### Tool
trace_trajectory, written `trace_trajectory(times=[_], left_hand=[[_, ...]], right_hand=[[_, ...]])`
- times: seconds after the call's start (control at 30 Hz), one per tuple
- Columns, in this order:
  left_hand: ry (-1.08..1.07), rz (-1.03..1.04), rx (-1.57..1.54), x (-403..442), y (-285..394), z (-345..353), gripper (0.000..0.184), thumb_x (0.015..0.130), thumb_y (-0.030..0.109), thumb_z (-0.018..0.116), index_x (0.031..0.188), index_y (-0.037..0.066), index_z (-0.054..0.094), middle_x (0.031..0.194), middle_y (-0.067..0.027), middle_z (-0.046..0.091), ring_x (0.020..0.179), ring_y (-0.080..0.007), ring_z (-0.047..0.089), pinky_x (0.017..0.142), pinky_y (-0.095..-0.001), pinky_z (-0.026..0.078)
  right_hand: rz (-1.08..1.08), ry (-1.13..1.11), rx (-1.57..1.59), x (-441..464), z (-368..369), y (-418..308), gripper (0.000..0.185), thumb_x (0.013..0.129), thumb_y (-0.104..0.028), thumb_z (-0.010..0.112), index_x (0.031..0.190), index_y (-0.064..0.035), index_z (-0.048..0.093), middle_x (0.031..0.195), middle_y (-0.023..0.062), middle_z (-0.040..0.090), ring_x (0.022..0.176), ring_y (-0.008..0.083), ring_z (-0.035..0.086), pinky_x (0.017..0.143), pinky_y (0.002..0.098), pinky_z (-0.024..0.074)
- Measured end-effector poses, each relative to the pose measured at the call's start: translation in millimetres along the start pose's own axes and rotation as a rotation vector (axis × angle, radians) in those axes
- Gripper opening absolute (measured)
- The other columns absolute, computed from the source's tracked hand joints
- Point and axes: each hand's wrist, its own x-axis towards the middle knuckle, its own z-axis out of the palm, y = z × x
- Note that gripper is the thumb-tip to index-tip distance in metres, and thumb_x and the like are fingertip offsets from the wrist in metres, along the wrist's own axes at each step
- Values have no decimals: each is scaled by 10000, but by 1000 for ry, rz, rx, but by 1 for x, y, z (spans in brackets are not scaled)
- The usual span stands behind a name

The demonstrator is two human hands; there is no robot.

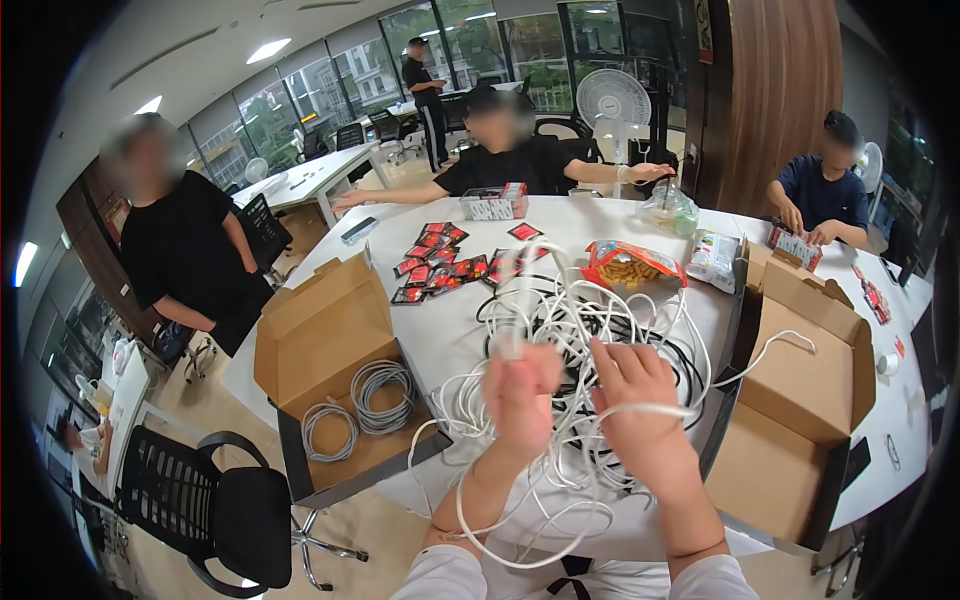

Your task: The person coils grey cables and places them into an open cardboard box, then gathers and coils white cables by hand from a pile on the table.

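A large tangle of white and black cables (585, 330) lies on the table in front of me. My left hand (522, 395) is closed around a white cable (515, 300), which is raised in a blurred loop above the pile. My right hand (645, 405) is over the right part of the tangle, palm down with its fingers stretched out. A strand of white cable runs across this hand near the knuckles; whether the fingertips touch the pile I cannot tell. One loose white loop hangs in front of my forearms.
An open cardboard box (335, 400) at left holds coiled grey cables (382, 397). Another open box (790, 400) stands at right with a white cable end over it. Red packets (440, 262), a snack bag (632, 265) and a white pack (714, 260) lie beyond. Several people are around.
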Motion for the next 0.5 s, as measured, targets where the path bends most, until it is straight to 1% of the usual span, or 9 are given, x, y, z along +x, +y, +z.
trace_trajectory(times=[0.03,0.1,0.13,0.23,0.27,0.37,0.4,0.43,0.5], left_hand=[[38,74,18,2,0,-5,377,976,372,416,731,101,324,547,37,245,496,-73,214,482,-264,183],[218,201,75,9,4,-18,400,983,378,390,700,115,285,544,43,214,492,-71,196,476,-268,167],[269,231,76,13,8,-23,399,987,371,379,696,119,273,543,44,206,491,-70,188,475,-266,159],[400,281,57,24,18,-35,395,998,352,349,689,129,244,539,45,183,485,-68,164,473,-261,139],[424,268,32,27,22,-36,391,1001,346,340,690,130,241,537,45,178,483,-68,154,473,-259,134],[461,180,-88,32,30,-35,368,1005,304,328,689,135,248,526,42,159,469,-71,123,471,-258,127],[465,133,-120,32,31,-34,368,1004,300,329,685,135,248,525,43,157,466,-72,120,471,-259,128],[468,85,-152,33,32,-34,368,1003,296,331,681,136,249,524,43,154,464,-73,117,470,-260,130],[341,33,-201,31,27,-40,331,998,263,357,698,129,318,524,48,169,456,-70,130,460,-254,150]], right_hand=[[-24,2,44,0,-2,-4,501,705,-23,677,1178,15,518,1116,167,546,1046,320,525,848,446,436],[-65,10,134,-2,-11,-12,553,695,-38,691,1216,8,512,1262,175,469,1168,329,450,949,446,392],[-142,-28,239,-2,-17,-11,557,736,-70,662,1250,38,478,1298,227,423,1184,343,438,987,418,371],[-255,-169,587,-5,-24,-4,533,773,-80,649,1264,26,469,1301,218,421,1175,354,437,980,417,375],[-205,-189,683,-5,-28,-5,545,747,-57,687,1257,0,505,1222,187,520,1108,336,518,914,390,438],[-72,-272,748,-8,-39,5,394,758,-49,675,1140,4,593,1070,170,620,966,306,603,830,377,485],[-8,-181,726,-10,-34,10,233,770,-27,657,1000,7,651,873,145,673,776,249,654,708,338,515],[79,-119,698,-10,-35,11,211,772,-19,652,980,10,652,843,139,675,746,232,656,687,323,514],[265,13,629,-8,-41,17,168,774,-3,641,941,16,656,781,126,679,687,199,658,644,294,510]])
